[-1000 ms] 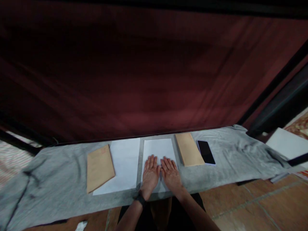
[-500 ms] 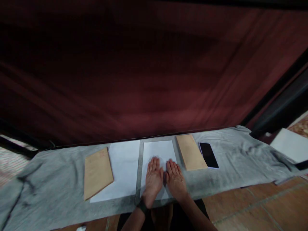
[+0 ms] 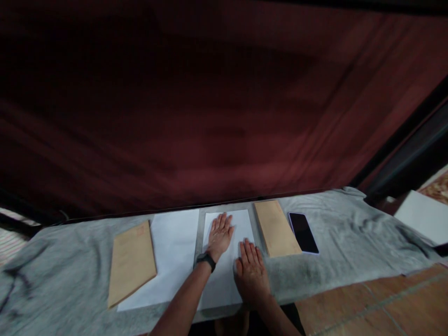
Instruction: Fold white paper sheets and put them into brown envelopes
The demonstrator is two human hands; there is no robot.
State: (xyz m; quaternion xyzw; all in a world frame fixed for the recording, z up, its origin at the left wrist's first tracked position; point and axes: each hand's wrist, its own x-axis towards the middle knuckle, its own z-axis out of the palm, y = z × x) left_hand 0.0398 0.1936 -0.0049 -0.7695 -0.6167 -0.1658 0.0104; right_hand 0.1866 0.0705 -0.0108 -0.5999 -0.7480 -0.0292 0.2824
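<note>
A white sheet of paper (image 3: 224, 275) lies on the grey cloth (image 3: 332, 270) in front of me. My left hand (image 3: 220, 234) rests flat on the far part of that sheet, fingers stretched out, a dark band on its wrist. Flat on the near right part of the same sheet lies my right hand (image 3: 251, 270), fingers together and extended. Neither hand holds anything. Just right of the sheet is a brown envelope (image 3: 276, 227), and beyond it a black phone (image 3: 303, 232).
A second white sheet (image 3: 168, 252) lies to the left, with another brown envelope (image 3: 131, 261) partly over its left edge. A dark red curtain (image 3: 210, 116) hangs behind the table. White boards (image 3: 423, 215) stand off the table's right end, above a tiled floor (image 3: 378, 303).
My left hand slid away from me up the sheet toward its far edge. My right hand stayed near the near edge. The view shifted slightly.
</note>
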